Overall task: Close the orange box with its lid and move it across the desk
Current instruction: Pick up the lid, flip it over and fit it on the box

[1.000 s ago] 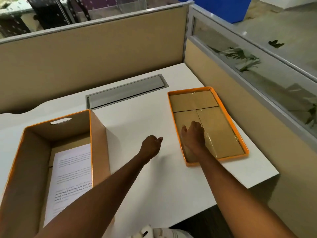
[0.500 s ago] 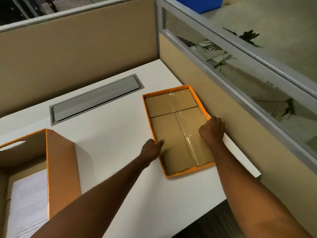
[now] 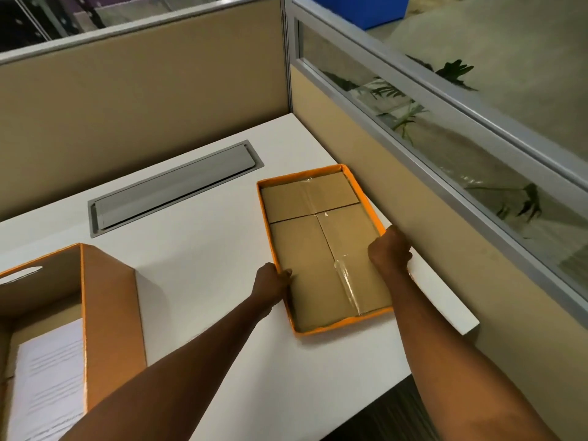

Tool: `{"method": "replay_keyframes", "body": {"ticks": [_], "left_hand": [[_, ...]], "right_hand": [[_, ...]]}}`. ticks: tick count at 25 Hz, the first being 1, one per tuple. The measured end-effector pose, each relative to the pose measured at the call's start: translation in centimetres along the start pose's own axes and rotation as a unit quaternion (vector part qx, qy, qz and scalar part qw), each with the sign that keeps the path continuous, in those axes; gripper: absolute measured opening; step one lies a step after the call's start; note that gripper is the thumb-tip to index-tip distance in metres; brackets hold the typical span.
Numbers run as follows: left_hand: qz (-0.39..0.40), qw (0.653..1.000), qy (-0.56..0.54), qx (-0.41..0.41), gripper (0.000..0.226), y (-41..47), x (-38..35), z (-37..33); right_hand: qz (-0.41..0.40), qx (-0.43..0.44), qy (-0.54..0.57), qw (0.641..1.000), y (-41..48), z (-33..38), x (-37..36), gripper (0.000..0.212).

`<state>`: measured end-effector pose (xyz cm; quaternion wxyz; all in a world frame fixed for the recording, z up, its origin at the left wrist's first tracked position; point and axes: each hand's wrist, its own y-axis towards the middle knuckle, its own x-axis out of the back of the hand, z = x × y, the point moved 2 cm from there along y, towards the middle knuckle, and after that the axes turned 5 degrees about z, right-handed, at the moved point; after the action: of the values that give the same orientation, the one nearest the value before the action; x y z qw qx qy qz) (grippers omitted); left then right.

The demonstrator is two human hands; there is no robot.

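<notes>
The orange-rimmed lid point(image 3: 305, 224) lies upside down on the right part of the white desk, its taped cardboard inside facing up. My left hand point(image 3: 270, 281) grips the lid's left rim near its front. My right hand point(image 3: 389, 251) is closed over the right rim. At the left edge of the view stands the open orange box point(image 3: 108, 300), with a cut-out handle in its far wall and printed sheets of paper point(image 3: 51, 386) inside.
A grey cable hatch point(image 3: 175, 189) is set into the white desk point(image 3: 203, 249) behind the lid. Beige partition walls point(image 3: 143, 100) close the desk at the back and right, the right one topped with glass. The desk's front edge runs close below the lid.
My right hand left the lid's inside and took the right rim; my left hand reached across to the left rim. The view has swung right, pushing the box towards the left edge.
</notes>
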<state>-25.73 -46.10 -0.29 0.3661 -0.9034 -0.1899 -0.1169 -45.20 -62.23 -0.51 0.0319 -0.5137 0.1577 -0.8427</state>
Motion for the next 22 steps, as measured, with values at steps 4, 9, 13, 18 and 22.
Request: {"method": "replay_keyframes", "body": {"ticks": [4, 9, 13, 18, 22], "left_hand": [[-0.064, 0.996, 0.023, -0.049, 0.028, -1.5, 1.2, 0.5], [-0.121, 0.990, -0.018, -0.064, 0.031, -4.0, 3.0, 1.4], [-0.159, 0.982, -0.045, -0.087, 0.026, -5.9, 5.3, 1.7], [-0.225, 0.964, -0.058, -0.130, 0.030, -9.0, 10.2, 1.9], [-0.271, 0.947, -0.074, -0.153, 0.030, -11.7, 15.3, 2.4]], "right_hand": [[0.015, -0.010, 0.028, 0.999, -1.8, 0.4, 0.9, 0.029], [0.009, 0.017, 0.023, 1.000, -5.9, 1.2, 1.0, 0.030], [0.010, 0.038, 0.047, 0.998, -8.8, 2.6, 1.2, 0.028], [0.040, 0.100, 0.068, 0.992, -12.9, 5.3, 1.8, 0.030], [0.050, 0.117, 0.075, 0.989, -17.5, 8.5, 1.7, 0.033]]}}
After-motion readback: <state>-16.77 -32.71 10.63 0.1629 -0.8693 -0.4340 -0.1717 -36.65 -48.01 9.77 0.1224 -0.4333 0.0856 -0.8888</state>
